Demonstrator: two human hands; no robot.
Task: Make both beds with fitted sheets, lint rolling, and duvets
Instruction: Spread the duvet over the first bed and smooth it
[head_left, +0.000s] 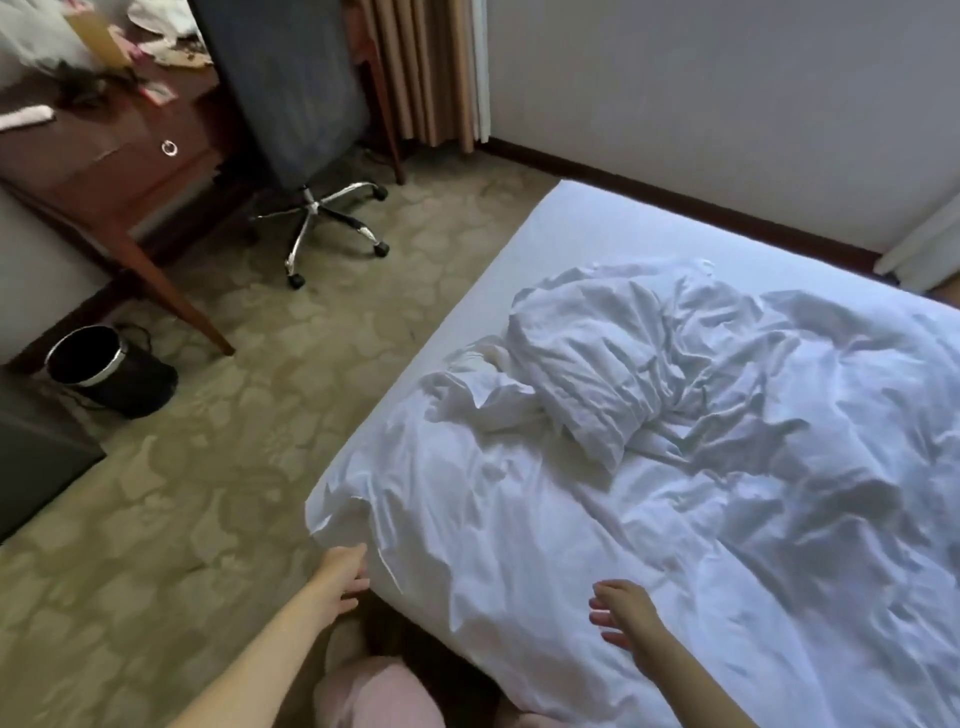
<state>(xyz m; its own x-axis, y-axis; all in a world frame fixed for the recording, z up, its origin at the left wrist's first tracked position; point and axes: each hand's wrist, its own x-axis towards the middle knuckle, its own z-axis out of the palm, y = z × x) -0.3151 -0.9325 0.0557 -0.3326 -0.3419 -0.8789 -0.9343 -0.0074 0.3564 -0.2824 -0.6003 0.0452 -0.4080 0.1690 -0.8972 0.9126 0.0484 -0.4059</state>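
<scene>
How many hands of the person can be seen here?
2. The left hand is at the near corner of the white duvet; the right hand is over the duvet, open.

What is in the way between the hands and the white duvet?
Nothing visible. The left hand is right at the near corner of the duvet, and the right hand is at its near edge.

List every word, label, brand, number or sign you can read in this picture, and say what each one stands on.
No text in this picture can be read.
Pink card on the desk: any print is too blurred to read.
Yellow box on the desk: too blurred to read.
Duvet, bin, chair: no lettering shows.
</scene>
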